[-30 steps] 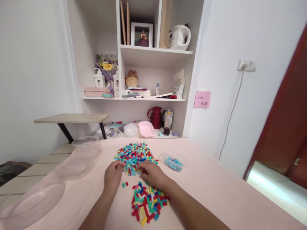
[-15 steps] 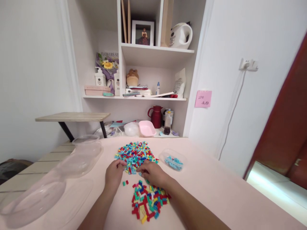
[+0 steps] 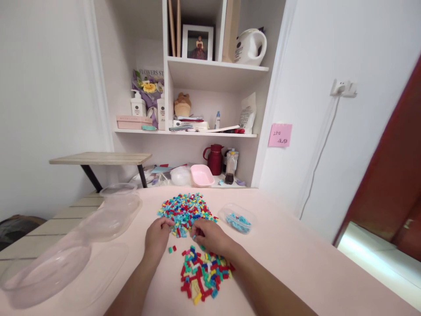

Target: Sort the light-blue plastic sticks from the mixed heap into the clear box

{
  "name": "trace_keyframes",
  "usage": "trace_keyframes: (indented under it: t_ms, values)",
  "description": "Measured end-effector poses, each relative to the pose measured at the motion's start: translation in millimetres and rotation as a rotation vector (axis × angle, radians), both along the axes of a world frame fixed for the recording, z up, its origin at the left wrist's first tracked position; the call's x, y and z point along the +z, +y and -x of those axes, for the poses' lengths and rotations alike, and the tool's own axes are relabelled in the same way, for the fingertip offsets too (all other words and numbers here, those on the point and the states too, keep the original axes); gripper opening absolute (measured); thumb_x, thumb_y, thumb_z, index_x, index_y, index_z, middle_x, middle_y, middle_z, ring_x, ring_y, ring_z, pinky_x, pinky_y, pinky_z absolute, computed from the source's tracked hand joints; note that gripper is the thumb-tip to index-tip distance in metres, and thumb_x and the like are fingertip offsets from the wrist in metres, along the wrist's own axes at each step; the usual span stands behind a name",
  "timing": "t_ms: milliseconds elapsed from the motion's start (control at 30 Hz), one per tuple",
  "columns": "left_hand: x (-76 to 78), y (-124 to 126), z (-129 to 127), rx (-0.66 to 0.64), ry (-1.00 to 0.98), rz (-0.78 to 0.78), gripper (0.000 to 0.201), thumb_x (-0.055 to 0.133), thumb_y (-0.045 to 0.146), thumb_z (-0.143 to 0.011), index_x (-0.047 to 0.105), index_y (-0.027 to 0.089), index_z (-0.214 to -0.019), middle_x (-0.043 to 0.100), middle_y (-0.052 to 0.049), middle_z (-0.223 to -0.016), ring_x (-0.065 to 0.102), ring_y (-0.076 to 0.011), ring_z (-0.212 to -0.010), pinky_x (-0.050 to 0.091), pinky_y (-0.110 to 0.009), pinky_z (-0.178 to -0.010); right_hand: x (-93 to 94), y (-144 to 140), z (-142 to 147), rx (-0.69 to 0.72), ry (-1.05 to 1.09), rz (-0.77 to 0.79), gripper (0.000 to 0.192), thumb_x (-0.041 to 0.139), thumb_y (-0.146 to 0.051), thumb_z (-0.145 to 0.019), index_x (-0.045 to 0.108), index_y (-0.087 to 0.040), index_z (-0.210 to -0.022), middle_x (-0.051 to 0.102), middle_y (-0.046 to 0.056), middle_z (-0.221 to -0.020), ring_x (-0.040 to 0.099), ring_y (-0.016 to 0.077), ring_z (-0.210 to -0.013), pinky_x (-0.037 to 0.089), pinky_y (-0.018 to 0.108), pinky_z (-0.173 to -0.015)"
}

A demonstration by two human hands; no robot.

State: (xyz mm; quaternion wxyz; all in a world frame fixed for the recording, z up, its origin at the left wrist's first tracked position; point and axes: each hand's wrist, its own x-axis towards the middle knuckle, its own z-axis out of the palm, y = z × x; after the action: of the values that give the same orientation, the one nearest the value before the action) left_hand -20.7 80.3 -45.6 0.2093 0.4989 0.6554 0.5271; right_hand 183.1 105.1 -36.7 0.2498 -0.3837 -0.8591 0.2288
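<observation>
A heap of small toy bricks [image 3: 186, 208], mostly light blue with red, yellow and green among them, lies on the pink tabletop. At its near left edge is my left hand [image 3: 159, 235], its fingers curled together; whatever they may hold is hidden. My right hand [image 3: 208, 235] pinches at the heap's near right edge, with a light-blue brick [image 3: 194, 237] showing at the fingertips. Closer to me a second spread of bricks [image 3: 205, 274] in mixed colours lies beside my right forearm. Two loose bricks, one green [image 3: 170, 250] and one red [image 3: 174, 248], lie between the hands.
To the right stands a clear plastic tub [image 3: 251, 218] with light-blue bricks inside. Several clear containers and lids [image 3: 49, 274] line the table's left side. Behind are a pink basin [image 3: 202, 175], a red jug [image 3: 215, 159] and a shelf unit [image 3: 213, 66].
My right hand has drawn slightly back to the right and its fingers have come closer together, with a light-blue brick at the tips. My left hand has barely moved.
</observation>
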Motion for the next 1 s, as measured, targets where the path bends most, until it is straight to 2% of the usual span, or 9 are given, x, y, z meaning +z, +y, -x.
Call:
trace_keyframes:
  t_ms: [233, 367, 500, 633, 867, 1000]
  values:
    - [0.4, 0.6, 0.1, 0.004, 0.010, 0.015, 0.023, 0.046, 0.017, -0.068, 0.067, 0.024, -0.063, 0.073, 0.001, -0.073, 0.067, -0.0184, -0.072, 0.046, -0.027, -0.068, 2.8, -3.2, -2.1, 0.015, -0.019, -0.023, 0.014, 0.062, -0.011, -0.072, 0.062, -0.022, -0.079, 0.062, -0.003, -0.080, 0.055, 0.0120, -0.072, 0.037, 0.020, -0.065]
    - [-2.3, 1.8, 1.0, -0.005, 0.012, 0.016, 0.024, 0.045, 0.016, -0.068, 0.067, 0.024, -0.064, 0.073, 0.001, -0.075, 0.067, -0.0181, -0.071, 0.046, -0.027, -0.068, 13.2, -3.1, -11.2, -0.056, 0.048, -0.139, 0.016, 0.057, -0.012, -0.075, 0.064, -0.023, -0.084, 0.064, -0.003, -0.080, 0.056, 0.0132, -0.073, 0.038, 0.022, -0.067]
    - [-6.5, 3.4, 1.8, -0.014, 0.015, 0.017, 0.024, 0.045, 0.016, -0.068, 0.068, 0.024, -0.066, 0.073, 0.000, -0.077, 0.067, -0.0180, -0.070, 0.046, -0.027, -0.067, 25.0, 7.0, -32.0, -0.202, 0.202, -0.255, 0.013, 0.053, -0.021, -0.081, 0.063, -0.022, -0.089, 0.064, 0.001, -0.081, 0.056, 0.0156, -0.073, 0.041, 0.026, -0.070]
    - [-7.9, 3.5, 1.6, -0.016, 0.018, 0.021, 0.024, 0.046, 0.016, -0.069, 0.068, 0.024, -0.066, 0.073, 0.000, -0.074, 0.066, -0.0177, -0.070, 0.046, -0.027, -0.066, 28.7, 20.7, -60.3, -0.432, 0.333, -0.335, 0.018, 0.049, -0.026, -0.083, 0.062, -0.020, -0.093, 0.064, 0.004, -0.086, 0.057, 0.0178, -0.077, 0.043, 0.029, -0.074]
    - [-6.9, 1.8, -0.1, -0.013, 0.017, 0.012, 0.024, 0.045, 0.015, -0.070, 0.068, 0.023, -0.067, 0.073, 0.001, -0.077, 0.066, -0.0160, -0.072, 0.046, -0.025, -0.067, 24.0, 29.2, -92.2, -0.815, 0.130, -0.366, 0.027, 0.043, -0.016, -0.079, 0.066, -0.023, -0.091, 0.060, 0.004, -0.098, 0.058, 0.0176, -0.085, 0.039, 0.031, -0.075]
    - [-8.9, 4.2, 0.1, -0.012, 0.025, 0.026, 0.026, 0.043, 0.014, -0.072, 0.067, 0.022, -0.069, 0.073, 0.001, -0.081, 0.066, -0.0146, -0.073, 0.046, -0.024, -0.067, 22.7, 30.4, -95.0, -0.905, 0.109, -0.418, 0.033, 0.044, -0.014, -0.077, 0.066, -0.025, -0.098, 0.057, 0.005, -0.105, 0.058, 0.0198, -0.090, 0.039, 0.034, -0.077]
